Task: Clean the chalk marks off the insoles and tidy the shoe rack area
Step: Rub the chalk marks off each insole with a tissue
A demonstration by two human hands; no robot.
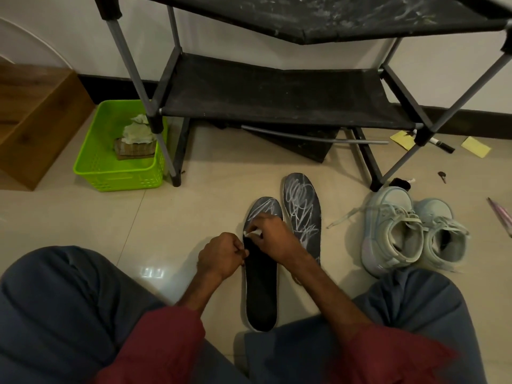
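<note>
Knees in grey-blue trousers point(55, 300) and two maroon sleeves point(155, 345) fill the near edge, with both forearms reaching out over the tiled floor point(194, 206). Between the knees lies the left insole point(261, 295), heel toward the person and toe pointing away. Its near half is plain black, and white chalk scribble shows only at the far toe end.

The left hand point(221, 254) sits at the insole's left edge about halfway along. Its fingers are curled tight and pinch that edge. The right hand point(273, 235) is on top of the same insole, just short of the chalked toe. Its fingers are bunched closely round a small white wad point(253, 233), which pokes out on the left side of the hand and touches the insole surface. The two hands are close together, almost touching.

Just to the right lies the right insole point(302, 209), set a little farther away, beside the first and covered in chalk scribble. Pale sneakers point(396, 231) stand farther right. Beyond is the black shoe rack point(277, 92), dusted white on its upper shelf, with a green basket point(91, 167) at its left foot.
</note>
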